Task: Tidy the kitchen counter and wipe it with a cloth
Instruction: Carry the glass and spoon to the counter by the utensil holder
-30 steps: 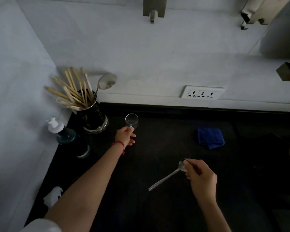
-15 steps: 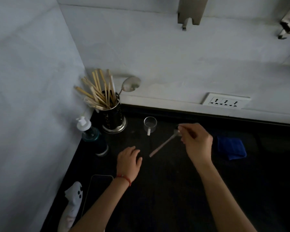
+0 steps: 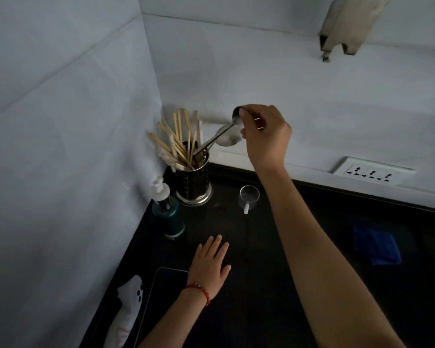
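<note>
My right hand (image 3: pixel 265 135) pinches the bowl end of a metal spoon (image 3: pixel 217 136), handle tip down inside the metal utensil holder (image 3: pixel 194 183) in the counter's back left corner. The holder carries several wooden chopsticks (image 3: pixel 176 144) and another larger spoon (image 3: pixel 227 139). My left hand (image 3: pixel 211 263) rests flat and empty on the black counter (image 3: pixel 261 285), fingers spread. A small clear glass cup (image 3: pixel 249 197) stands just right of the holder. A folded blue cloth (image 3: pixel 376 246) lies on the counter at the right.
A teal pump bottle (image 3: pixel 168 212) stands in front of the holder by the left wall. A dark phone (image 3: pixel 165 295) and a white ghost-shaped pouch (image 3: pixel 128 310) lie near the counter's left edge. A socket strip (image 3: pixel 372 172) sits on the back wall.
My right hand lifted the spoon from over the counter up and left to the utensil holder. My left hand let go of the glass cup earlier and now lies flat on the counter.
</note>
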The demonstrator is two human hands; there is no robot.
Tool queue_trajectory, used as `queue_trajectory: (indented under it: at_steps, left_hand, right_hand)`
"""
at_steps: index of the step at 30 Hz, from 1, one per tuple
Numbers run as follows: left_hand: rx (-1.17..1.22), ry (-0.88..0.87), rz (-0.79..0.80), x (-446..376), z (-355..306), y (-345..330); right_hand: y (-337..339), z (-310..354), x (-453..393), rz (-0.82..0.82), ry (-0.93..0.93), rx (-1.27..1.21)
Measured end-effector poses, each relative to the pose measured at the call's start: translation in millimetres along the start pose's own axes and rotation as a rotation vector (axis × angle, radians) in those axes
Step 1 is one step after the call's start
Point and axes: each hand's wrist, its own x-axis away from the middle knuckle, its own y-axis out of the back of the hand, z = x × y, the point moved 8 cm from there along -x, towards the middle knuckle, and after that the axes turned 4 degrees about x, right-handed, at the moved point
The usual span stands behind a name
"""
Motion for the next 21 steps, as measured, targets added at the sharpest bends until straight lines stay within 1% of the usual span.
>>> queue_trajectory:
  at_steps: [2, 4, 7, 9, 11, 16, 21]
  left_hand:
    - [0.017, -0.001, -0.008, 0, 1, 1]
    - [0.026, -0.006, -0.003, -1, 0, 1]
    - [0.027, -0.002, 0.005, -2, 2, 1]
    - [0.022, 0.000, 0.003, -2, 2, 1]
    - [0.023, 0.002, -0.002, -2, 2, 1]
    - [0.027, 0.001, -0.001, -2, 3, 0]
    - [0.032, -0.003, 0.012, -2, 2, 1]
  right_hand:
    - [-14, 4, -3, 0.010, 0.052, 0.029]
    - [-33, 3, -1, 0.064, 0.105, 0.107]
    - [-67, -10, 11, 0.222, 0.123, 0.210]
    - [-85, -22, 25, 0.356, 0.084, 0.261]
    - [-96, -32, 38, 0.446, 0.043, 0.320]
    - [-101, -42, 53, 0.534, -0.023, 0.342]
    - [-78, -46, 63, 0.501, -0.080, 0.306]
